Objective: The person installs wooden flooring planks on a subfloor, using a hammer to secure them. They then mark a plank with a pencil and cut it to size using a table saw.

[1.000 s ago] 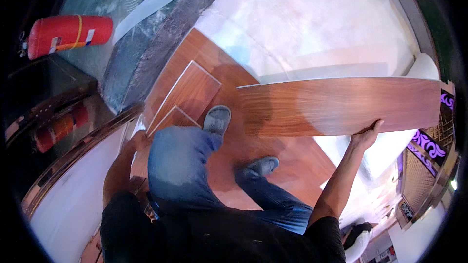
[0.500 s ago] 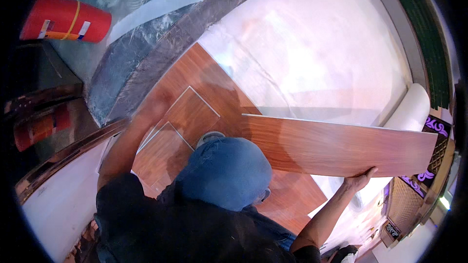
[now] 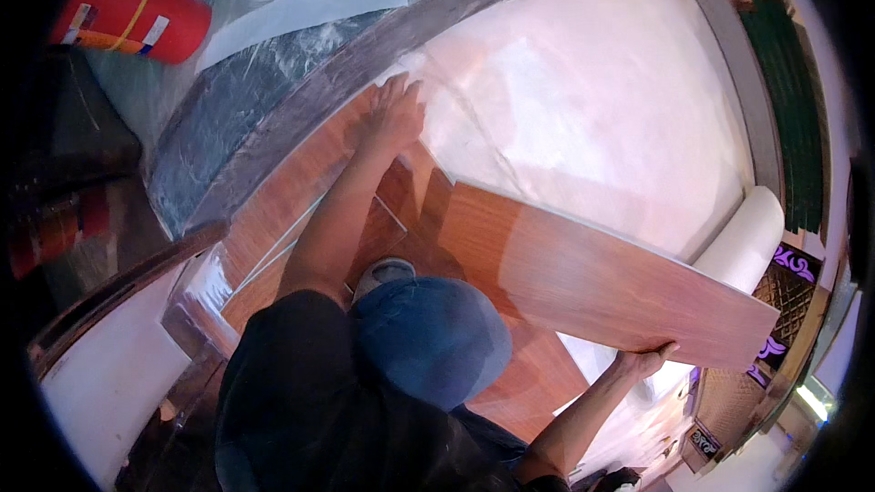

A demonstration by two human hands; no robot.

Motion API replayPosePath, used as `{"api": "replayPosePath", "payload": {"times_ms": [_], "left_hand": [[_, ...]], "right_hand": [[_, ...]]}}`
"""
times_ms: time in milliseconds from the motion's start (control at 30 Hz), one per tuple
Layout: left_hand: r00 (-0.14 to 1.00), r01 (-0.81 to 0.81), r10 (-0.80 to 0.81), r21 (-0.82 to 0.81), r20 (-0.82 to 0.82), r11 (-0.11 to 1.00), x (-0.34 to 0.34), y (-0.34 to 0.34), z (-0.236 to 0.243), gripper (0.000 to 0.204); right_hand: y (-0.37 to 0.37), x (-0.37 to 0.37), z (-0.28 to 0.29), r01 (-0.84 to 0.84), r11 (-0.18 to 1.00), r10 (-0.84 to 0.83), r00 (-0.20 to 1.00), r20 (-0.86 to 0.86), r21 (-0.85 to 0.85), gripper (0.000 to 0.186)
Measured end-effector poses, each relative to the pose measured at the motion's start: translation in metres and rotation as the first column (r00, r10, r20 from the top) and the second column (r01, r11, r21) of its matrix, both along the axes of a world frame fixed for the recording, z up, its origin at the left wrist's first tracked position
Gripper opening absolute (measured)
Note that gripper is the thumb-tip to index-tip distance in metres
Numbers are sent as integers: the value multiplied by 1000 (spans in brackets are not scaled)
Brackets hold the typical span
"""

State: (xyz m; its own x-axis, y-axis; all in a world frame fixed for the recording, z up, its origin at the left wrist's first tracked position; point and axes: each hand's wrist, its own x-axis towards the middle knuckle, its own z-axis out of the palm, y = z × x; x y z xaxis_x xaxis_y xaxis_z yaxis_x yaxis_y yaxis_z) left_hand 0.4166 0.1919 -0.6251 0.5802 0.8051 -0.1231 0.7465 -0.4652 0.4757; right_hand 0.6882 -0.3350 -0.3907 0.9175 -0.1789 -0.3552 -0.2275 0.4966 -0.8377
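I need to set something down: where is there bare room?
Mostly the white sheet, between the grey strip, the roll, the plank in the right hand, and the left hand. A smaller patch: wood floor between knee and right forearm. Crowded: around the shoe and white-edged boards.

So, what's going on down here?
A person crouching on a wood-look floor is handling a long wood-look plank. The right hand holds it by its near edge, toward the right end. The left hand reaches forward to the floor's far corner, beside a white sheet; whether it presses there is hard to tell. The plank lies at a slant across the border between floor and sheet, and a white roll sits beyond its right end.
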Motion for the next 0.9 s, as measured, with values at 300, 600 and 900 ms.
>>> {"api": "replayPosePath", "payload": {"times_ms": [300,600,900], "left_hand": [[781,505,351,-853,516,130,-39,-178,36,49],[624,599,665,-797,410,-70,-4,-195,58,51],[589,425,328,-628,739,652,-33,-150,-49,46]], "right_hand": [[55,-25,-43,-52,989,50,999,21,140,66],[101,-87,-86,-68,997,65,993,-99,-30,73],[10,-85,-57,-452,-207,750,496,-437,-868,32]]}}
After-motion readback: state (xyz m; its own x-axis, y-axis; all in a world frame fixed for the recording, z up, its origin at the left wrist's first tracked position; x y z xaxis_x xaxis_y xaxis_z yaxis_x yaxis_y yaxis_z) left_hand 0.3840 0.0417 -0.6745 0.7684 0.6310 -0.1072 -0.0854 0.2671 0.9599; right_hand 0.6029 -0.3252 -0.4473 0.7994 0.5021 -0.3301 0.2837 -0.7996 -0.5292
